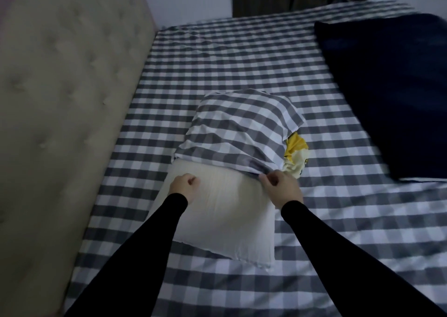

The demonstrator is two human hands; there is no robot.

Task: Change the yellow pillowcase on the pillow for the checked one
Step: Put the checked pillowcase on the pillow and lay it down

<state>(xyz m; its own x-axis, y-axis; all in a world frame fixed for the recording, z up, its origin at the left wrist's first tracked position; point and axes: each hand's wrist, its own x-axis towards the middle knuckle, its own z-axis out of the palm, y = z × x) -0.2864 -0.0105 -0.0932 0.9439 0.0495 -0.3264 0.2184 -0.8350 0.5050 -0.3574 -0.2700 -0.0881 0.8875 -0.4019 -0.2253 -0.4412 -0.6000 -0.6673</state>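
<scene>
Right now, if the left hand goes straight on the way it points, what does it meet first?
Probably the open edge of the checked pillowcase, just beyond the left hand across bare white pillow; depth is uncertain.

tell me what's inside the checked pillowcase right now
The far half of the white pillow sits inside the checked pillowcase; its near half sticks out bare. The covered part cannot be seen.
</scene>
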